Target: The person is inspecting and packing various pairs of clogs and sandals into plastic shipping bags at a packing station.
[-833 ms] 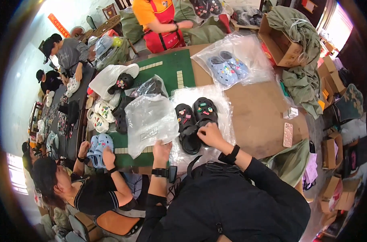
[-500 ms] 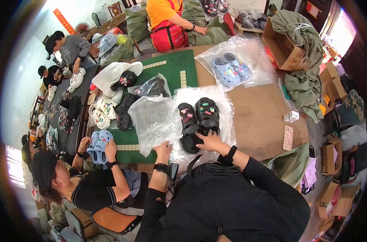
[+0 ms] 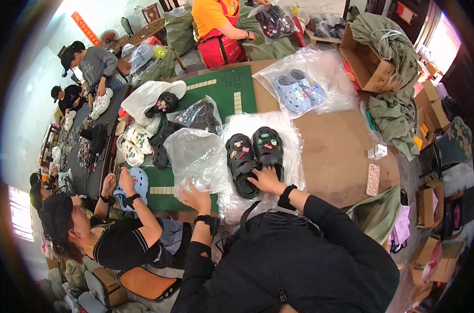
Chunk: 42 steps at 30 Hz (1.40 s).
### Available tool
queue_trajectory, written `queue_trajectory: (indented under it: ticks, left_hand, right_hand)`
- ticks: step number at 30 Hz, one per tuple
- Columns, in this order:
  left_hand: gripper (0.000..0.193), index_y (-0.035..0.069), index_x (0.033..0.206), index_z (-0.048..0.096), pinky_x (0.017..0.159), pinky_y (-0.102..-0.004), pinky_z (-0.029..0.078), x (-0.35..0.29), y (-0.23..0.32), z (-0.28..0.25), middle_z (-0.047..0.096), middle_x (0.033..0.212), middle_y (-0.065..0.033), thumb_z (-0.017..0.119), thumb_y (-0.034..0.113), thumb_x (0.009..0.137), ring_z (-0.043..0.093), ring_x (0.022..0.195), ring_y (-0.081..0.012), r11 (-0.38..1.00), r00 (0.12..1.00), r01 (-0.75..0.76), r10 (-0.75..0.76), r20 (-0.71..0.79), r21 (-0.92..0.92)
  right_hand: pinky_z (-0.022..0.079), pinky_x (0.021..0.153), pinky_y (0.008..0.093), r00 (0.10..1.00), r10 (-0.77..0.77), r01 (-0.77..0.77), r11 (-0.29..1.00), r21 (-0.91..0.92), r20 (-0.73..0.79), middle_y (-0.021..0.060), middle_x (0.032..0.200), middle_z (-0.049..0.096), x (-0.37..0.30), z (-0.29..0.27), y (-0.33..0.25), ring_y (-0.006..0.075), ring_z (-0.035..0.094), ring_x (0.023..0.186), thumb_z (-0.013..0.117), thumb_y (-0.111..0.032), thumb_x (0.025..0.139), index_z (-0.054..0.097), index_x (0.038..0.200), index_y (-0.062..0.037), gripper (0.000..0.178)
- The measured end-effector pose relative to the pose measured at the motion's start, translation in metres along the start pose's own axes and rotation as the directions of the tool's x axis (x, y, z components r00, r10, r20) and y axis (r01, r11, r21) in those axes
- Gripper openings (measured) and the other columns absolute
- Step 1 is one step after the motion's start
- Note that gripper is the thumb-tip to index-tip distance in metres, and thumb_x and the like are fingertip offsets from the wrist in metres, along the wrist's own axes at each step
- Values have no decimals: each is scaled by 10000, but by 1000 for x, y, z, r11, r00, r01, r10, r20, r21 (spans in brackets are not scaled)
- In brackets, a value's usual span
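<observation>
A pair of black clogs [image 3: 268,147] with colourful charms lies toe-away on a stack of clear plastic bags [image 3: 291,136] in front of me. My right hand [image 3: 266,181] is closed over the heel end of the pair, its fingers reaching into the shoe openings. To the left, a loose translucent bag [image 3: 196,156] lies partly over the green mat. Against its near edge is my left hand [image 3: 196,199], fingers spread; their tips look blurred by the film, and whether they are inside the bag I cannot tell.
Bagged light-blue clogs [image 3: 299,93] lie beyond the pair. White charm-covered clogs [image 3: 131,147] and other black shoes are left of the bag. On my left a co-worker handles blue clogs [image 3: 139,182]. A phone [image 3: 372,180] and a small white box [image 3: 377,151] lie at right.
My left hand has let go of the bag's near edge and spread its fingers, moving slightly left. My right hand has gone from pointing at the clogs to gripping them; the left clog has shifted slightly.
</observation>
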<state>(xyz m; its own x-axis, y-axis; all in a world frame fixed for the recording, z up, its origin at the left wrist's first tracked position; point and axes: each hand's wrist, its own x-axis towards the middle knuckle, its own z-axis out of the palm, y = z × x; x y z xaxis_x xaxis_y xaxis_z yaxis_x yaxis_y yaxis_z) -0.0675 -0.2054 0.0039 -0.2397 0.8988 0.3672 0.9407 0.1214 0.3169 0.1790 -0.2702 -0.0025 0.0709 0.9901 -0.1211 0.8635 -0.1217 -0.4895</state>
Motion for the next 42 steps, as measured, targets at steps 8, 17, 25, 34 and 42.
queue_trajectory:
  ticks: [8,17,25,34,42]
  left_hand:
    - [400,181,1198,489,950,-527,252,0,-12,20,414,1243,-186,517,349,836,358,1160,-385,983,907,-185,168,385,7]
    - [304,35,1132,492,751,-451,411,6,-50,32,547,1016,-223,479,96,834,512,907,-400,932,851,-253,342,397,-259]
    - [286,25,1080,526,631,-411,460,54,80,-47,588,926,-196,442,44,807,574,772,-356,867,925,-352,380,10,-353]
    - [284,117,1103,531,555,-372,468,28,171,-25,571,810,-116,468,115,826,579,672,-280,554,577,-724,813,81,-411]
    - [317,94,1084,532,709,-421,472,-38,101,76,597,857,-153,465,90,774,574,781,-340,402,160,-794,862,481,-455]
  right_hand:
    - [424,783,425,931,96,-50,989,136,-353,222,848,604,19,12,5,375,547,839,583,-158,703,652,781,-5,186]
    - [441,702,307,904,317,34,618,786,-288,142,869,631,-6,-50,31,230,590,766,561,-67,746,599,898,50,196]
    - [479,752,298,817,466,347,75,935,-340,60,991,587,-80,-97,87,160,573,852,473,8,838,543,1037,15,211]
    - [480,784,318,671,579,413,228,882,-464,79,1017,592,-122,-126,99,169,579,893,487,49,817,523,1119,0,307]
    - [448,812,312,599,688,253,323,912,-410,79,1045,577,-137,-97,125,205,572,913,466,116,734,521,1111,8,397]
